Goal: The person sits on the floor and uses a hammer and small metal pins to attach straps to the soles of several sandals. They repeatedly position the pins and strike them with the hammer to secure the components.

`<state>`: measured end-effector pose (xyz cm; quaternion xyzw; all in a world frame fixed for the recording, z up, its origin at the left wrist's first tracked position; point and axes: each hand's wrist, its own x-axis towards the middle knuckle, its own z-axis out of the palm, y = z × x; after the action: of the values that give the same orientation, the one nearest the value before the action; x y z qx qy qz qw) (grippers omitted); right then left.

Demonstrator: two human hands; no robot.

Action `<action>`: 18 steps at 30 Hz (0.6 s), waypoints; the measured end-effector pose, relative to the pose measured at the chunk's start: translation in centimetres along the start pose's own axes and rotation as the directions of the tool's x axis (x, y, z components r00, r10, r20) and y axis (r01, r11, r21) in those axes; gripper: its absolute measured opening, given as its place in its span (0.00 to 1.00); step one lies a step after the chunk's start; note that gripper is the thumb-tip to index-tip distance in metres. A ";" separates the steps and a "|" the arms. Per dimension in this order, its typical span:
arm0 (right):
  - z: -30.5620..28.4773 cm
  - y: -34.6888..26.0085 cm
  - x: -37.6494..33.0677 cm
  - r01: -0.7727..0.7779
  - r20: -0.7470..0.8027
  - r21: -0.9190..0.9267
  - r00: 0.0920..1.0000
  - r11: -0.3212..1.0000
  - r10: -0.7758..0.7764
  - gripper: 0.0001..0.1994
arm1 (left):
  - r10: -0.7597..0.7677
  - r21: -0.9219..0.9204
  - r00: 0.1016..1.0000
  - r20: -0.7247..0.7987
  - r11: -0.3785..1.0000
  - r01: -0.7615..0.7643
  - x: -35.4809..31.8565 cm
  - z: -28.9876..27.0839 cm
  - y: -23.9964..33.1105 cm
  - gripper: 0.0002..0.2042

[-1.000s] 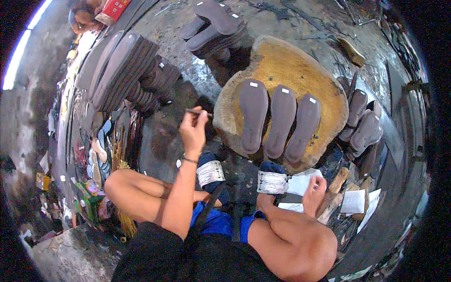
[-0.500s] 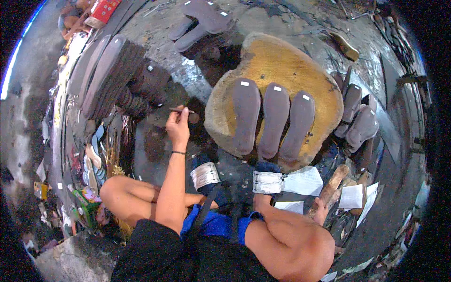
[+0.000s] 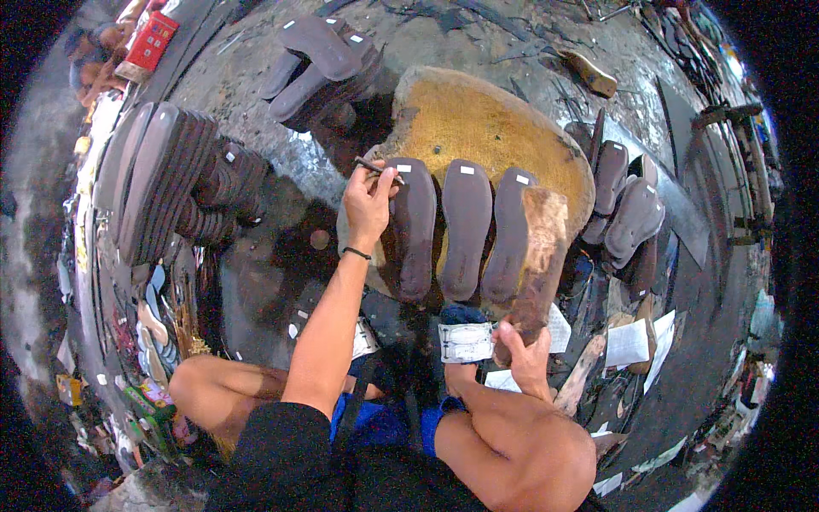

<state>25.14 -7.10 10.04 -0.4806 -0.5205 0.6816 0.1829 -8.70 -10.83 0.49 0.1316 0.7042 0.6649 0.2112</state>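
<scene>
Brown soles are the main things in the head view. Three of them lie side by side on a big yellowish stone block in the centre of the frame. The left hand is closed around a thin dark tool and rests on the upper end of the left sole, a little above the centre. The middle sole and the right sole lie just beside it, each with a small white tag at the top.

The right hand, lower right of the centre, grips the lower end of a rough brown slab, which stands tilted over the right edge of the block. A stack of dark soles stands at the left of the frame. More soles lie at the top, and another group leans at the right. White papers lie on the floor at the lower right.
</scene>
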 end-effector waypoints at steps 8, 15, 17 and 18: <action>3.7 -6.7 3.0 0.135 0.104 0.038 0.985 0.990 -0.139 0.18 | 0.166 0.358 0.984 0.068 0.916 -0.180 -0.6 0.7 1.1 0.10; 6.8 -12.5 6.2 0.735 0.136 0.317 0.590 0.599 -0.796 0.30 | 0.379 0.535 0.904 0.195 0.732 -0.422 -1.0 0.7 0.3 0.12; 7.0 -6.7 7.3 0.699 0.185 -0.093 0.712 0.709 -0.678 0.25 | 0.405 0.529 0.876 0.261 0.699 -0.481 -1.0 2.3 0.2 0.13; 7.6 -2.9 8.0 0.546 0.270 -0.371 0.837 0.751 -0.476 0.24 | 0.365 0.511 0.895 0.257 0.734 -0.447 -0.9 -0.1 -1.4 0.13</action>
<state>14.23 -4.01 8.85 -0.2920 -0.7829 0.5080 0.2092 -7.86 -11.45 -0.84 0.3841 0.8043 0.4493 0.0615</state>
